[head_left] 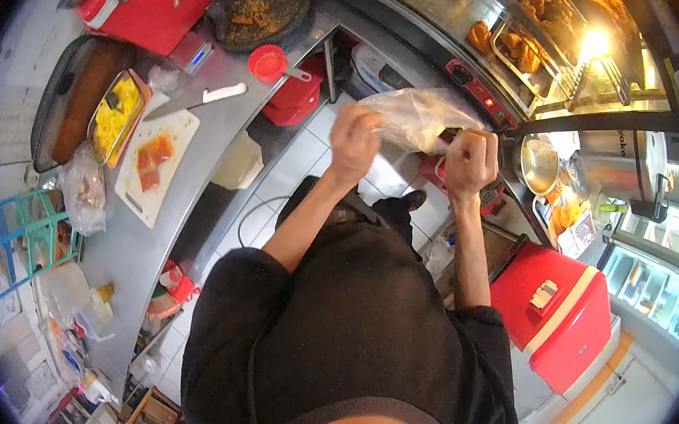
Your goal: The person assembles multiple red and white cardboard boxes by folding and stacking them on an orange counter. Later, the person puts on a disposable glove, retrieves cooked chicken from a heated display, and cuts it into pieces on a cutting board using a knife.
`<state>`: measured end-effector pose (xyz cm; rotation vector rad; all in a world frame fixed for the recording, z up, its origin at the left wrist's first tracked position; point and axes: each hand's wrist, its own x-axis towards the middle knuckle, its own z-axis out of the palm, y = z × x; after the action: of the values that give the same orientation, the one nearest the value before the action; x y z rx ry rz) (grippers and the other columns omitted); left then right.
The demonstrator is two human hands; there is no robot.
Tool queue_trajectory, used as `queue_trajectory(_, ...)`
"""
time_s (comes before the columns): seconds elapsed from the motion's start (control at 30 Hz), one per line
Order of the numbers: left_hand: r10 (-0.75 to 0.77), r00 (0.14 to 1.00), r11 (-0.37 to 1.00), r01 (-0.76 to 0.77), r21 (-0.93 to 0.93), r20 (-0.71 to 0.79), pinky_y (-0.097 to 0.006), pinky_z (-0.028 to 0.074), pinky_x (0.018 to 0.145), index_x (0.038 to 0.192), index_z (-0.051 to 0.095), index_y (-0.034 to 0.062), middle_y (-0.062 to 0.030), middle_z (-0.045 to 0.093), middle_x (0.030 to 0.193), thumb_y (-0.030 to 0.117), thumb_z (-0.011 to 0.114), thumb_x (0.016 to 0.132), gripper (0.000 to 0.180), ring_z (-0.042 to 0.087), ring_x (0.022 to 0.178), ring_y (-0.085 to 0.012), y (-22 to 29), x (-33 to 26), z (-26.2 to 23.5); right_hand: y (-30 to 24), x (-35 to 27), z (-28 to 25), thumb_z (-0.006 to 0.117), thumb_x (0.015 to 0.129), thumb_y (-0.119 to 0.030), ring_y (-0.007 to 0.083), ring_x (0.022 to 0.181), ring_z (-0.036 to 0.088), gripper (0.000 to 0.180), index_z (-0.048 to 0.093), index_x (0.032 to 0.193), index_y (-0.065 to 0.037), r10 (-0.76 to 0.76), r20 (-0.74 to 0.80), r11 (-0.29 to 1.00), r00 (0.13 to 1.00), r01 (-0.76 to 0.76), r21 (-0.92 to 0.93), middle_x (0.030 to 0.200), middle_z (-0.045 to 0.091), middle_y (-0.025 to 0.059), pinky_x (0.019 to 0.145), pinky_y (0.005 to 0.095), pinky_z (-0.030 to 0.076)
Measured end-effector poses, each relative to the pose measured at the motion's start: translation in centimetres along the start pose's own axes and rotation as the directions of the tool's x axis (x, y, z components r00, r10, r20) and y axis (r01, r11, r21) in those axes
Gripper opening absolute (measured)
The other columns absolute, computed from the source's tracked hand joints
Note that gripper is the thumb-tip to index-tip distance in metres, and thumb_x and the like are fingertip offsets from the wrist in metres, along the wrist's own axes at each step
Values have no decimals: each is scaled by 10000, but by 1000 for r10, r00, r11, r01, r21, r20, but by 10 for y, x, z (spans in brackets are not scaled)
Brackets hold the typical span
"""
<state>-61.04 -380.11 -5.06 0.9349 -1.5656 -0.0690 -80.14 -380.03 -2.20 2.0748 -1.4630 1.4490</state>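
A clear plastic bag (416,115) is stretched between my two raised hands, in front of the lit display case. My left hand (354,141) is closed in a pinch on one corner of it. At the opposite corner my right hand (472,161) is curled into a fist around the plastic. Something pale shows low in the bag near my right hand, too unclear to name. Both hands are up off the counters, above the tiled floor.
On the steel counter (138,255) at left are a cutting board (177,129) with orange-red pieces, a knife (222,93), a tray of yellow food (116,120), a red ladle (268,64) and a dark bowl (260,11). A red cooler (545,311) stands at right, below a metal pot (539,166).
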Motion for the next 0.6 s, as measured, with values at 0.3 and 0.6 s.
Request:
queue_trajectory(0.3,-362,891,926,377,-3,273,-324,393,532,896,532,33,-74,444,696,-146,558,655,302,453,600,-208,25,7,-16,-71,-29,-1,817,588,-234,255,959,459,260,590,715,-246,-79,47,997,996,79,-11,1030,472,65,825,410,313)
queue_trajectory(0.6,-807,536,460,833,-307,249,-257,360,402,916,414,52,-17,417,691,-120,518,763,252,409,498,-82,30,-7,-16,-47,-41,50,759,775,-114,178,910,522,463,404,1069,-71,806,-31,544,591,-718,434,999,439,79,697,284,371)
